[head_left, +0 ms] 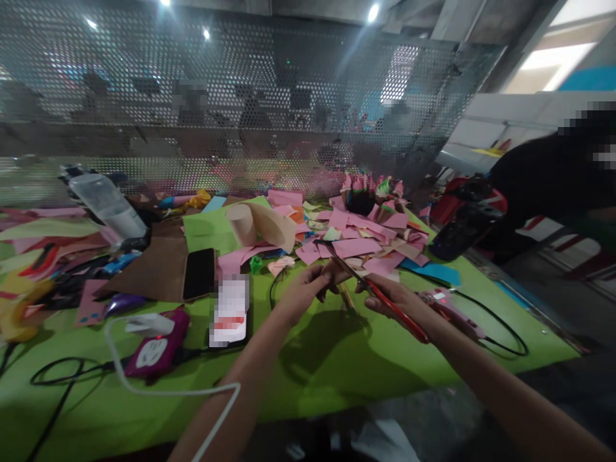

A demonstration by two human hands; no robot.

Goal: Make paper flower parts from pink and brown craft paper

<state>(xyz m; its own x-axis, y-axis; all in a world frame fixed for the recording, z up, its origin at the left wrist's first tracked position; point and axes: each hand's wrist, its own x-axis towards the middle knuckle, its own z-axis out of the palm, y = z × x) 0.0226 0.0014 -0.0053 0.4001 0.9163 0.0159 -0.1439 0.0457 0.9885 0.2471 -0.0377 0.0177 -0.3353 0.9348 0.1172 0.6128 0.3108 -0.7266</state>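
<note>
My right hand (392, 298) is closed around red-handled scissors (397, 312), whose dark blades point up and to the left. Just left of it, my left hand (308, 292) is closed with its fingertips pinched on a small tan piece of paper (339, 272), close by the blades. Both hands are above the green tabletop (317, 375). Beyond them lies a heap of pink paper pieces (359, 247). Short of that heap, left of the blades, sit a pale pink piece (280, 264) and a small green piece (256, 264).
A rolled tan sheet (264, 224) stands behind. At left are a black phone (199, 274), a second phone (230, 311), a purple power strip (158, 343) and a clear bottle (108, 205). A pink corded tool (452, 314) lies right. Another person (543, 173) is far right.
</note>
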